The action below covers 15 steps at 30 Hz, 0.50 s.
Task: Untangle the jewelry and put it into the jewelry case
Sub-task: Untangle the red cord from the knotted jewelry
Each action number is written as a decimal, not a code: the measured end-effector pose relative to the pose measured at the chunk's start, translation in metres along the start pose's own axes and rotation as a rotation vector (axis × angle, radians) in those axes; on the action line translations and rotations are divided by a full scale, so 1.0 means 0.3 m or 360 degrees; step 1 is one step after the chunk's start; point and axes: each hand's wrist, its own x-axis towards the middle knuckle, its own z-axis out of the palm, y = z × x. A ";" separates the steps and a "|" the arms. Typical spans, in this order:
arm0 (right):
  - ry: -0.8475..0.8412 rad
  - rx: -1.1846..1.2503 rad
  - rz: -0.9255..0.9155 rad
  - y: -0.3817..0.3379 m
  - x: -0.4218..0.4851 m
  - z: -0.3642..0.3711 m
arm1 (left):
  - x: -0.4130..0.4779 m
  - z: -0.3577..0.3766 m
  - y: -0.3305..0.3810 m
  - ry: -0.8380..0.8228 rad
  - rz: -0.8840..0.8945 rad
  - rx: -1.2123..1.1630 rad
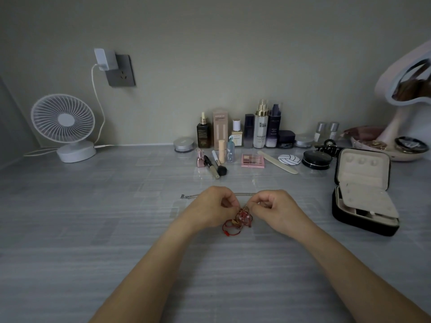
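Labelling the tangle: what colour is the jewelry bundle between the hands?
The jewelry bundle is mostly red cord with brownish bits; the head view shows it best.

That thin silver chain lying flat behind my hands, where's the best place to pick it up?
Probably its free left end, pinched from above: the thin silver chain lies flat on the grey table, and that end sticks out clear of the left hand and the red tangled jewelry.

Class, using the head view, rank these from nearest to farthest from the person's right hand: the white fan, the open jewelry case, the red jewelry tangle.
1. red jewelry tangle, pinched at the fingertips of the right hand.
2. jewelry case, open, off to the right.
3. white fan, far left, by the wall.
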 end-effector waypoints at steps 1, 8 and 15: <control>-0.0003 0.0008 0.0008 0.000 0.000 -0.002 | 0.000 -0.002 -0.003 -0.0006 -0.0024 -0.0018; -0.0006 -0.0167 0.0090 0.032 0.013 -0.008 | 0.004 -0.034 -0.008 0.0114 -0.0129 -0.0086; -0.0009 0.0027 0.0080 0.022 0.012 -0.007 | -0.010 -0.008 0.009 0.0009 -0.0063 -0.0108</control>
